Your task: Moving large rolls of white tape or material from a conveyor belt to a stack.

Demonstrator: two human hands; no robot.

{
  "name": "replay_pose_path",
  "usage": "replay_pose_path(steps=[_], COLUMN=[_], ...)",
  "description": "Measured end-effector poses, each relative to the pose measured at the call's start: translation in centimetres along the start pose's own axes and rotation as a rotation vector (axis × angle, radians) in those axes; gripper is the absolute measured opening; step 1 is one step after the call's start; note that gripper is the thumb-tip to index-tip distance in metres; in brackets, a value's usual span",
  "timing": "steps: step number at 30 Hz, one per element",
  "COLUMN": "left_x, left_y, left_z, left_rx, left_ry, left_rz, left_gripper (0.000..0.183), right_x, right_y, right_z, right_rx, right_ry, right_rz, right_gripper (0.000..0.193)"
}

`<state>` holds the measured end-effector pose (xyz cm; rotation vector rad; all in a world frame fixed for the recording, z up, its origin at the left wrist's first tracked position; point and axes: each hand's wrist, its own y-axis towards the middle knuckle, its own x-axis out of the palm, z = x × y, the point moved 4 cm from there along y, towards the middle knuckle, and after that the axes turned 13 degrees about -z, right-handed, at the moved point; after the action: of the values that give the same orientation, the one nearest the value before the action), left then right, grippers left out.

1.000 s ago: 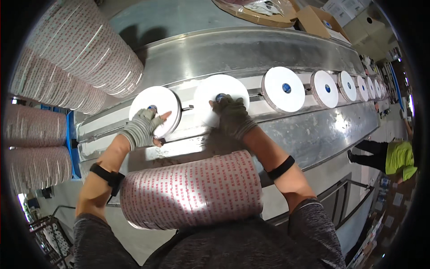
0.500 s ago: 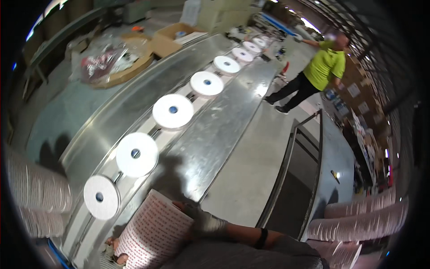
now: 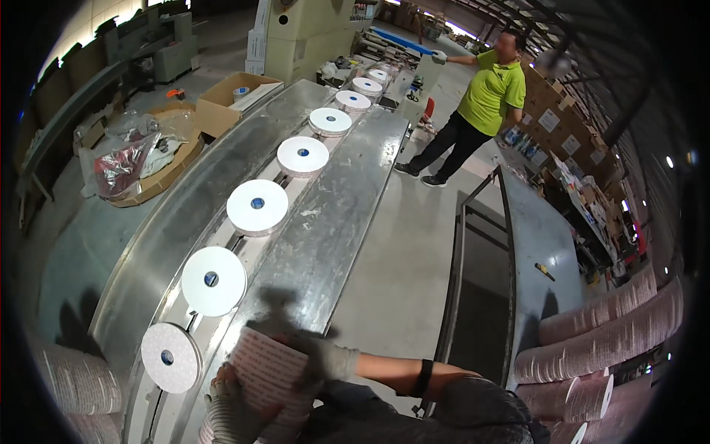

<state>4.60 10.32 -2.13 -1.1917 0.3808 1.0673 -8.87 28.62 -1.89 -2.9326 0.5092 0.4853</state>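
Observation:
A cylinder-shaped stack of white rolls with rows of red print [image 3: 268,362] stands tilted at the near edge of the metal conveyor table. My left hand [image 3: 233,407], in a grey glove with bare fingertips, wraps its near left side. On the far right side, my right hand [image 3: 325,359], also gloved, presses against the stack; shadow and blur partly hide its fingers. Just left of the stack, a flat white roll [image 3: 171,358] with a blue-lined core lies on the conveyor's middle track. Beyond it is another white roll [image 3: 214,280], in a line of several running away from me.
Ribbed stacks of rolls stand at the left [image 3: 78,381] and right [image 3: 599,337]. A yellow-handled tool [image 3: 545,271] lies on the blue-grey table [image 3: 551,237]. Across the conveyor are a cardboard box [image 3: 222,103] and plastic wrapping. A person in a yellow-green shirt [image 3: 492,100] stands beyond.
My left hand has come up from the stack's lower end onto its near left side. The stack sits lower in view. My view has shifted, and the far person keeps an arm stretched out.

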Motion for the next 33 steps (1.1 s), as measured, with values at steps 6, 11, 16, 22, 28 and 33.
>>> replay_pose_path(steps=[6, 11, 16, 22, 28, 33], left_x=[-0.3, -1.2, -10.8, -14.3, -12.9, -9.3], left_y=[-2.0, -1.1, -4.7, 0.3, -3.1, -12.2], left_z=[3.1, 1.4, 6.5, 0.6, -7.6, -19.0], left_rx=[-0.008, 0.094, 0.758, 0.503, 0.153, -0.073], left_ry=[0.179, 0.053, -0.832, -0.781, -1.199, -0.604], left_rz=[0.077, 0.016, 0.217, 0.650, 0.555, 0.711], left_gripper=[0.122, 0.129, 0.105, 0.114, 0.119, 0.114], right_x=[-3.3, -5.3, -6.0, -0.8, -1.8, -0.8], right_y=[3.3, 6.6, 10.3, 15.8, 18.5, 21.6], right_z=[7.7, 8.1, -4.6, -8.9, -1.7, -2.5], right_rx=[0.172, 0.104, -0.346, -0.351, -0.005, 0.036], right_ry=[0.424, 0.934, 1.053, 0.830, 0.866, 0.679], right_rz=[-0.120, 0.180, 0.273, 0.191, -0.193, -0.423], right_gripper=[0.068, 0.056, 0.068, 0.070, 0.068, 0.085])
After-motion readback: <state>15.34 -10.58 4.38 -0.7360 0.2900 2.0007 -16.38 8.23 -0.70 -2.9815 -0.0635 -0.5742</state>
